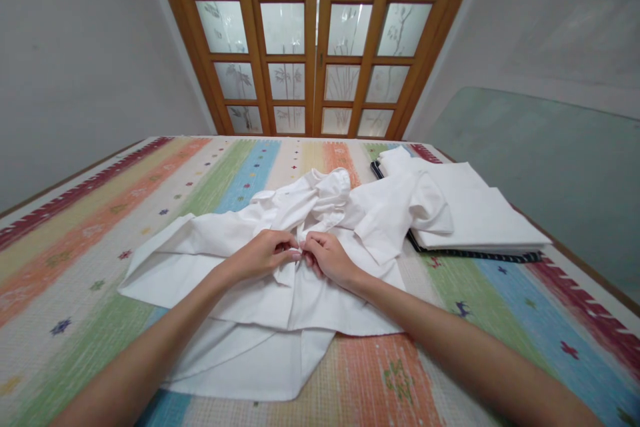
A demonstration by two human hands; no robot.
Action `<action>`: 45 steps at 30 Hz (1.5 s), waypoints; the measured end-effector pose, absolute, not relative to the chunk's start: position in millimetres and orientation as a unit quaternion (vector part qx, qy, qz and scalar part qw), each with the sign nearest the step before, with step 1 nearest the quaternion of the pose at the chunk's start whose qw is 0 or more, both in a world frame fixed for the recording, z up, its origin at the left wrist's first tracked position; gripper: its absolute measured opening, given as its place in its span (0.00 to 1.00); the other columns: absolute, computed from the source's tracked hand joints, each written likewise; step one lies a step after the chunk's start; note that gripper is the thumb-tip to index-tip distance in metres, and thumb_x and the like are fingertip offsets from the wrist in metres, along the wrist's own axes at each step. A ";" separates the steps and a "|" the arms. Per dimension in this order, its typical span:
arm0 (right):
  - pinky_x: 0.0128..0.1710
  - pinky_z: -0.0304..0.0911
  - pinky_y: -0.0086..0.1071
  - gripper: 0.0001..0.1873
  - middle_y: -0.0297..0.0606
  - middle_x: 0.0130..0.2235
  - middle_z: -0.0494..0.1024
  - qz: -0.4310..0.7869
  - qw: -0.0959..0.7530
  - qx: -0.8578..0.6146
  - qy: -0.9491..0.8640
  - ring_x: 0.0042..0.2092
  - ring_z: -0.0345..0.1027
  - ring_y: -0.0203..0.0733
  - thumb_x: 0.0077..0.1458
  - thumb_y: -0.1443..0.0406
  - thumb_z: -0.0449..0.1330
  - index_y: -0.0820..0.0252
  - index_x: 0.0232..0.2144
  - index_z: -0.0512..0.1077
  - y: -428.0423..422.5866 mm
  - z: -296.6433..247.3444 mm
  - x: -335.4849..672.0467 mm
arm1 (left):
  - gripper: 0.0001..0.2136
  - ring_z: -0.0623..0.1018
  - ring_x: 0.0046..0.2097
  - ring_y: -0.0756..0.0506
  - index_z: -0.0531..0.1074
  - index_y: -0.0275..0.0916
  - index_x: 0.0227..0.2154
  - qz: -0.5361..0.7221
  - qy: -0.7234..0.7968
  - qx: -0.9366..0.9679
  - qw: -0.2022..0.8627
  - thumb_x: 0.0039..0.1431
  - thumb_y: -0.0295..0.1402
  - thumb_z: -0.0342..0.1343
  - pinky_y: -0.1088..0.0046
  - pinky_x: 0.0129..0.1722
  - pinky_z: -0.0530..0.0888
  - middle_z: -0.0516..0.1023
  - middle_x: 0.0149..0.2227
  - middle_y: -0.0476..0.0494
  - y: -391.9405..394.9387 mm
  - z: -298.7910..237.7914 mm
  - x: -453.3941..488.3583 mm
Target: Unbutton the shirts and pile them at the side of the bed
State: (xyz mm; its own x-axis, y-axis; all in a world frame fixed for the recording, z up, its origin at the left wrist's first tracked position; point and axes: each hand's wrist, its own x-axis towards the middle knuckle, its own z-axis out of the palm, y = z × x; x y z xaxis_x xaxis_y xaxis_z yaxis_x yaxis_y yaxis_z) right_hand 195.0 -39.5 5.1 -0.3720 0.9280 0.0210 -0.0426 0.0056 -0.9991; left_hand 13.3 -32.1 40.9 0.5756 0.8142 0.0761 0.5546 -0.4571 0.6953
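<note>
A white shirt lies loosely spread and rumpled in front of me, its collar end pointing away. My left hand pinches the shirt's front near the middle, thumb and fingers pressed together. Right beside it, my right hand is closed on the same bit of cloth, fingers curled. The fingertips of both hands nearly meet at the front opening. Whether a button is between them I cannot make out. One sleeve of the shirt reaches right, onto a pile of folded white cloth.
The folded pile rests on a dark item with a patterned edge at the right. Beneath everything is a striped, multicoloured cloth. Beyond the far edge stand wooden doors with glass panes. A pale green panel leans at the right wall.
</note>
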 end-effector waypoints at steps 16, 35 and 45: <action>0.10 0.50 0.21 0.13 0.30 0.19 0.73 0.660 0.242 -0.322 -0.634 0.14 0.60 0.29 0.53 0.58 0.58 0.62 0.23 0.69 -33.0 16.1 214.4 | 0.08 0.70 0.30 0.49 0.75 0.37 0.29 0.309 0.390 0.820 0.284 0.60 0.33 0.53 0.74 0.32 0.65 0.70 0.26 0.48 -44.0 17.3 10.4; 0.10 0.52 0.19 0.15 0.29 0.17 0.70 0.588 0.264 -0.329 -0.691 0.14 0.61 0.29 0.54 0.60 0.56 0.61 0.20 0.66 -36.9 6.5 215.2 | 0.11 0.66 0.28 0.50 0.78 0.37 0.32 0.254 0.398 0.843 0.256 0.59 0.36 0.53 0.75 0.29 0.63 0.69 0.24 0.49 -47.0 20.5 12.0; 0.09 0.51 0.20 0.10 0.28 0.18 0.70 0.544 0.276 -0.363 -0.704 0.13 0.61 0.30 0.51 0.66 0.54 0.59 0.19 0.64 -40.4 9.0 211.0 | 0.08 0.68 0.28 0.50 0.77 0.37 0.27 0.266 0.405 0.845 0.227 0.55 0.29 0.53 0.75 0.30 0.63 0.69 0.23 0.49 -49.3 17.8 17.8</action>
